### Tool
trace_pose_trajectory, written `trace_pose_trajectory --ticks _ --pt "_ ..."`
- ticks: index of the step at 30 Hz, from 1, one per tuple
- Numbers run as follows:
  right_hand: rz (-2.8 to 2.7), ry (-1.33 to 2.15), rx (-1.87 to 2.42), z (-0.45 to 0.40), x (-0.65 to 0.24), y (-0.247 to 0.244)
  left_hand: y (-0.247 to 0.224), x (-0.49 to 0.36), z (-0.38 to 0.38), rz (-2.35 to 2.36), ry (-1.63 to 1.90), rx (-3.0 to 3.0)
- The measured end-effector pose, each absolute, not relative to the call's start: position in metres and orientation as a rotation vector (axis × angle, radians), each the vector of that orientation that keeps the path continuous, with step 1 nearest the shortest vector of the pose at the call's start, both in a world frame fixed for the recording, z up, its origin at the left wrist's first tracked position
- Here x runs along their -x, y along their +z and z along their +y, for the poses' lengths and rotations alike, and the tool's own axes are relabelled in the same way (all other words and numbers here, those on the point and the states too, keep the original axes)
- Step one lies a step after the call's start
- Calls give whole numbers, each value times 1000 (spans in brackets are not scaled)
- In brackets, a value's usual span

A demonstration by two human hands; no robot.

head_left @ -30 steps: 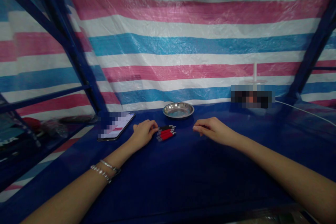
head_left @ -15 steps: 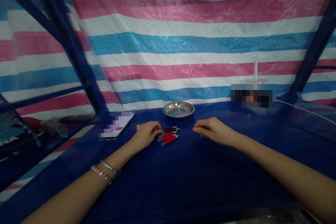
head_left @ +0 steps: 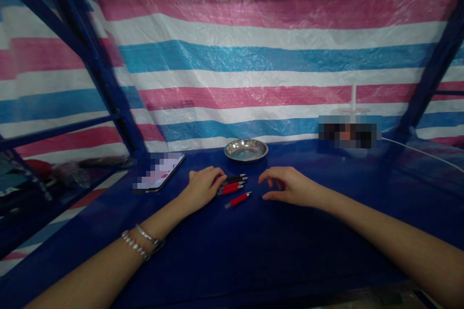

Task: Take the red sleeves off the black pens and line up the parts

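Observation:
Several black and red pens lie side by side on the blue table in front of me. My left hand [head_left: 203,186] rests at their left ends, its fingers bent, with thumb and forefinger closed around the ends of the black pens [head_left: 236,179]. Two red pens [head_left: 232,188] lie just below them, close to the left thumb. One more red pen [head_left: 239,199] lies apart, nearer me and tilted up to the right. To the right of the pens, my right hand [head_left: 286,186] hovers low, empty, thumb and fingers apart.
Behind the pens stands a shallow round metal dish [head_left: 246,150]. A phone [head_left: 161,174] lies left of my left hand. At the back right is a cup with a straw [head_left: 353,99], partly blurred out, with a white cable [head_left: 416,147]. Striped plastic sheeting hangs behind the table.
The nearest red pen has moved toward me and slightly right, away from the others. My right hand has opened and come a little left. The left hand has barely shifted.

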State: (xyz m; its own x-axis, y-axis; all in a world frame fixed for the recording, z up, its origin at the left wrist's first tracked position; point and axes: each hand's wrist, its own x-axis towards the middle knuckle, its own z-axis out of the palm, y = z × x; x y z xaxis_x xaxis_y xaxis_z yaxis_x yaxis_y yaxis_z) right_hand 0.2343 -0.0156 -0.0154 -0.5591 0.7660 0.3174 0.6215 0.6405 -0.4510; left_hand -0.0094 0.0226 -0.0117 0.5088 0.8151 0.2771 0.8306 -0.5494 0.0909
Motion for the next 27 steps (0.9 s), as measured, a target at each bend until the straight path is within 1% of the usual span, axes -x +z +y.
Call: trace_pose_trajectory --ticks 8,11,14,17,27 --pt "-2431 352 1068 -19 -226 -22 -3 -3 2 -1325 -535 2705" --pt "-2455 297 1049 -18 -225 -25 0 -11 -16 -1112 -484 2836" --pt "-2481 285 1043 -19 -224 -25 1 -16 -29 -1008 -373 2892" --pt "-2480 315 1043 -20 -223 -23 1 -17 -33 -993 -304 2899" --pt "-2381 353 1088 -16 -232 -17 4 -16 -35 -1052 -232 2824"
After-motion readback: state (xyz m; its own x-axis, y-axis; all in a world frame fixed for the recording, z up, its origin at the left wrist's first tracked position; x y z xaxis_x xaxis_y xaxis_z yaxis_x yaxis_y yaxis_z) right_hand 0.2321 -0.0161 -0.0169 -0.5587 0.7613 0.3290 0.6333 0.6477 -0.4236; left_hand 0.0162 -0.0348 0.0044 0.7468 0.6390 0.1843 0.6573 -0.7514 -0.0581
